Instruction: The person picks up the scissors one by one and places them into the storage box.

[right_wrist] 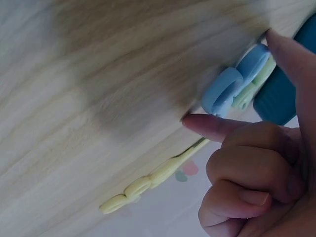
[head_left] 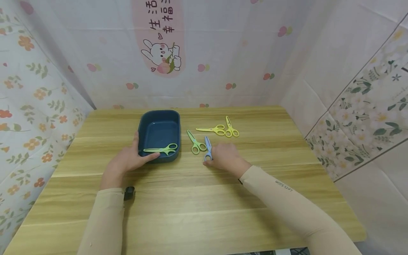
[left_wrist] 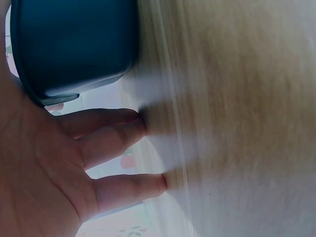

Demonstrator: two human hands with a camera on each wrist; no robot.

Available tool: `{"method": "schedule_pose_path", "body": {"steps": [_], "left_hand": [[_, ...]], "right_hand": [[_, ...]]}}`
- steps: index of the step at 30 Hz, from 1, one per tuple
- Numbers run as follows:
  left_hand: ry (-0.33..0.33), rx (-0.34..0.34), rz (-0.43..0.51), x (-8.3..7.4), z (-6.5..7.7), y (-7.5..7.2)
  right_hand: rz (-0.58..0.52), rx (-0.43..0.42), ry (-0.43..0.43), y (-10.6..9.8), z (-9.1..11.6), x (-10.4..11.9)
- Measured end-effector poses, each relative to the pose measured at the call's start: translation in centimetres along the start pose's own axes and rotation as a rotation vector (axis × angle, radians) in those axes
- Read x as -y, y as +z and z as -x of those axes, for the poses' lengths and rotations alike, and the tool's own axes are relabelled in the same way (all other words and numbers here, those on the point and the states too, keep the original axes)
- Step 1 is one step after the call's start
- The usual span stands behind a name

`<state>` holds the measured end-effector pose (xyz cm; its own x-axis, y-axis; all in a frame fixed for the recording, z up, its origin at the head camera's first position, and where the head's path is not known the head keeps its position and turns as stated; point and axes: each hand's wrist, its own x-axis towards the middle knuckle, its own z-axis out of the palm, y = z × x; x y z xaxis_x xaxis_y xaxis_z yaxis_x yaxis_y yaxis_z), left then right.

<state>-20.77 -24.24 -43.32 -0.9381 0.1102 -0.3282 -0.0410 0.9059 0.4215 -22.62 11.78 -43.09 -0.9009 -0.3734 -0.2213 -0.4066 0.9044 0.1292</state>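
Light-blue plastic scissors (head_left: 208,143) sit on our wood-grain tabletop (head_left: 191,212), R of a dark-blue rectangular bin (head_left: 159,131). Our R hand (head_left: 227,157) has thumb & index around 'em; can't tell if gripping. Our L hand (head_left: 127,158), fingers straight, touches the bin.

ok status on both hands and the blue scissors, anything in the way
Left hand at dark bin's near-left corner. Right hand at blue scissors, fingers astride handles. Green scissors close alongside, nothing seen on top.

There are two green scissors (head_left: 164,149) (head_left: 194,142), two yellow scissors (head_left: 210,130) (head_left: 230,128), one blue pair of scissors (head_left: 208,144), one container (head_left: 162,131), two hands (head_left: 129,158) (head_left: 227,156) and one surface (head_left: 191,212).
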Motion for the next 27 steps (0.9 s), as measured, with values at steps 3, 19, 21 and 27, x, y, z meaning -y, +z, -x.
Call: {"method": "schedule_pose_path", "body": {"steps": [3, 19, 21, 27], "left_hand": [[0.001, -0.004, 0.001, 0.0, 0.0, 0.1], [0.007, -0.014, 0.006, 0.1, 0.0, 0.2], [0.008, -0.018, 0.009, 0.2, 0.0, 0.2], [0.008, -0.013, 0.018, 0.1, 0.1, 0.1]], "right_hand": [[-0.043, 0.021, 0.034, -0.1, 0.0, 0.2], [-0.278, 0.052, 0.142, -1.6, -0.2, -0.1], [-0.284, 0.034, 0.136, -2.4, -0.2, 0.0], [-0.296, -0.028, 0.11, -5.4, -0.2, 1.2]]}}
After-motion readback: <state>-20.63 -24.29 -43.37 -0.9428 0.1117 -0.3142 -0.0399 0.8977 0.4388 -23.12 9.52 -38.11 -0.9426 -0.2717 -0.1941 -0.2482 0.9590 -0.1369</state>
